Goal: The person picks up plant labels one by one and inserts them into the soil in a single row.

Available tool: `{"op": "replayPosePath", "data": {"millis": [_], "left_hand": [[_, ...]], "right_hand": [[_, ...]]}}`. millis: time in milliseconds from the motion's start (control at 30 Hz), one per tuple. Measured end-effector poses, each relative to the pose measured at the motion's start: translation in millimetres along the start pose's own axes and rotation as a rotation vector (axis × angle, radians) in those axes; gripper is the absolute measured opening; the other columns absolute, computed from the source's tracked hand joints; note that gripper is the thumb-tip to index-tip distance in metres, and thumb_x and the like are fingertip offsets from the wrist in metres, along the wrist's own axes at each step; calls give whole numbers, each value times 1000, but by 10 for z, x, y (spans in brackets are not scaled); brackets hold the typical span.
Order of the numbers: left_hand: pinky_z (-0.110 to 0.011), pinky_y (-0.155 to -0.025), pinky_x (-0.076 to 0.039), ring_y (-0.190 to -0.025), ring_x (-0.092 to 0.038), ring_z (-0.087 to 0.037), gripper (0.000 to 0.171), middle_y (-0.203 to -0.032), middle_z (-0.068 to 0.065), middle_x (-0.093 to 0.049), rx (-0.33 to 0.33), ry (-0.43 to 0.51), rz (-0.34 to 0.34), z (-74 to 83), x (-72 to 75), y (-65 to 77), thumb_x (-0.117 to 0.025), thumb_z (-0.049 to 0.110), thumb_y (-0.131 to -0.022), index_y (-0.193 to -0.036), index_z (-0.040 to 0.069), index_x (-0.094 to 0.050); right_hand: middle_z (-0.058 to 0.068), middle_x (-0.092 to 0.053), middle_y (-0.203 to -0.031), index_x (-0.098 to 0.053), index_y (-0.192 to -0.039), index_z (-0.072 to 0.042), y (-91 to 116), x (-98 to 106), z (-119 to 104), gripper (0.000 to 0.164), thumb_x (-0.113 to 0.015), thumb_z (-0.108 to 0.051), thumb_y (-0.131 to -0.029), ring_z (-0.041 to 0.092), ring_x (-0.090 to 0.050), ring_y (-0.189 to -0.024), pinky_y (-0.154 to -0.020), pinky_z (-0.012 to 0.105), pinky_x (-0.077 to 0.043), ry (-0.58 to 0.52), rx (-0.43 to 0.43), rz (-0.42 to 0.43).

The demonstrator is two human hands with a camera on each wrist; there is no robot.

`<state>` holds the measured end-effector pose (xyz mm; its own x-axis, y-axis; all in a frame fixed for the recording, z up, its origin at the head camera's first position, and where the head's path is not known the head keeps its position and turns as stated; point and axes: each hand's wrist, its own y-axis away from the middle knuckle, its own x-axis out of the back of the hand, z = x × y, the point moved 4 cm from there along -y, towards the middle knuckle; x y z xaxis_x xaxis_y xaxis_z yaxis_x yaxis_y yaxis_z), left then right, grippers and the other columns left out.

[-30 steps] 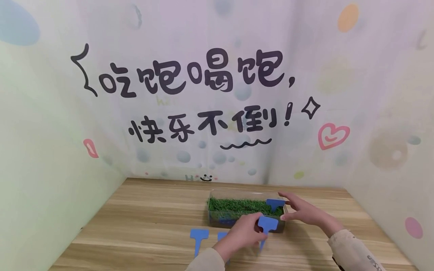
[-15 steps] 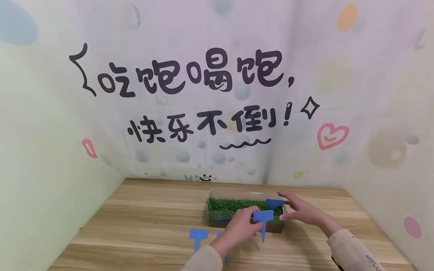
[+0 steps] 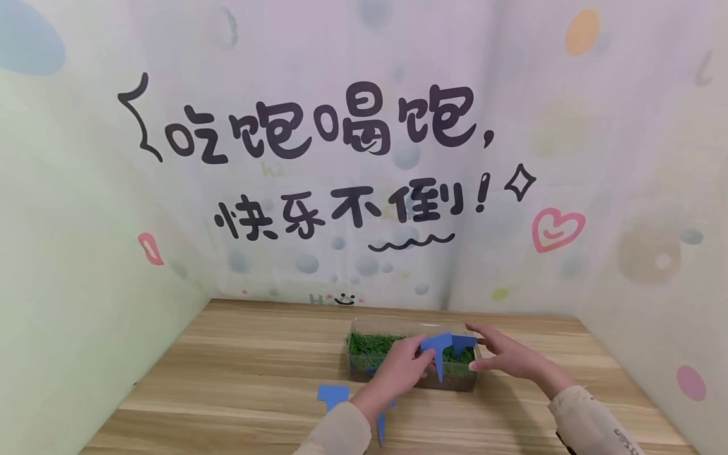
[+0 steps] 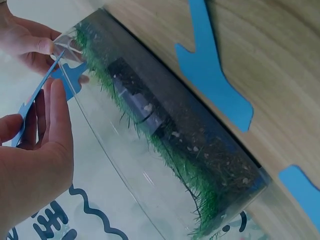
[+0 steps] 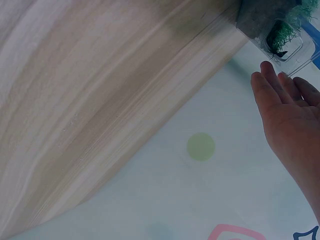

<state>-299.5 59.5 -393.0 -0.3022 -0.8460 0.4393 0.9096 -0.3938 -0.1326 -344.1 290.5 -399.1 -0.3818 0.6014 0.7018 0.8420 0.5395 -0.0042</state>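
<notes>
My left hand [image 3: 400, 366] pinches a blue T-shaped plant label [image 3: 438, 349] between thumb and fingers, its pointed stem downward. The label overlaps the front wall of a clear plastic box [image 3: 463, 380] in the head view. Inside the box are green artificial grass [image 3: 366, 345] and dark soil-like filling [image 4: 200, 147]. A second blue label [image 3: 466, 344] stands upright at the box's right end. My right hand [image 3: 509, 355] holds that end, thumb at the front corner and index finger at the back; in the right wrist view its fingertips [image 5: 266, 67] are at the end wall.
Two more blue labels lie on the wooden table [image 3: 227, 354] before the box: one at the left [image 3: 333, 393], another label [image 3: 382, 428] partly hidden by my left forearm. A printed wall cloth [image 3: 296, 272] rises behind the table, with pale walls at both sides.
My left hand has lifted the plant label from in front of the box and moved it up and away from me, to the box's front rim. The right hand has stayed at the box's end.
</notes>
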Motion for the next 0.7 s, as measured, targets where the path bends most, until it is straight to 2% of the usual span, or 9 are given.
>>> {"op": "replayPosePath", "data": {"millis": [67, 133, 267, 533, 700], "left_hand": [[-26, -61, -50, -81, -69, -24, 37, -96, -8, -73, -19, 17, 0, 21, 21, -7, -50, 23, -105, -138, 6, -56], [-25, -61, -48, -82, -68, -26, 31, -99, -11, -72, -53, 24, 2, 42, 36, -29, -48, 22, -106, -130, 7, -61], [-22, -66, -51, -87, -69, -26, 29, -106, -14, -71, -94, 20, 17, 64, 44, -73, -45, 19, -107, -127, 7, -62], [-26, -75, -59, -94, -70, -30, 27, -109, -13, -67, -120, 20, 82, 131, 73, -158, -49, 14, -105, -123, 4, -66], [-21, -61, -50, -78, -67, -24, 24, -100, -12, -71, -127, -7, 127, 150, 114, -215, -54, 17, -103, -118, 7, -70]], "right_hand": [[38, -21, -157, -21, -153, 9, -6, -2, 11, 86, -72, -23, -92, 62, -30, -138, -111, 71, -26, 1, -4, -2], [38, -20, -157, -21, -153, 9, -9, -4, 15, 86, -72, -23, -92, 62, -30, -138, -111, 71, -27, 2, -6, -1], [38, -20, -157, -20, -153, 10, -12, -6, 24, 86, -72, -22, -92, 63, -30, -138, -111, 72, -26, -1, -2, -6], [40, -20, -156, -19, -152, 11, -7, -18, 9, 85, -71, -21, -93, 64, -30, -136, -109, 72, -28, -10, 12, -17], [39, -18, -156, -19, -153, 11, -14, -12, 15, 85, -71, -21, -93, 64, -28, -137, -110, 72, -26, -19, 2, -17]]}}
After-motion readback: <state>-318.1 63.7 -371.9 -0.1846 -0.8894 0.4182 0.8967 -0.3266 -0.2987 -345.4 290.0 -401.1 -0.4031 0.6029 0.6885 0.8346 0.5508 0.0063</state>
